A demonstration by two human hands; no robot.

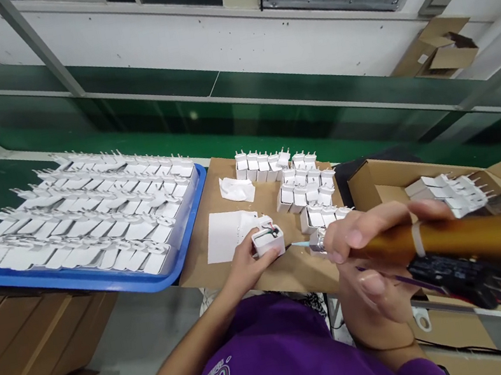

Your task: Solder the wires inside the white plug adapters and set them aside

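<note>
My left hand [248, 267] is closed around a white plug-in charger housing [269, 245], whose open top shows a circuit board and coloured wires inside. My right hand [378, 249] grips what looks like a glue dispensing gun [477, 238], with a gold barrel, a white tie and a black switch part. Its thin light-blue nozzle [301, 244] points left and ends close to the right side of the housing. Whether the dark tip touches the housing I cannot tell. Under the housing lies a white paper sheet [220, 238].
Rows of white plug chargers [89, 209] fill a blue tray [160, 282] at left. More white units [305, 184] stand on the cardboard mat [198, 222]. At right is an open carton [370, 182] holding several units. A crumpled tissue [237, 190] lies behind the sheet.
</note>
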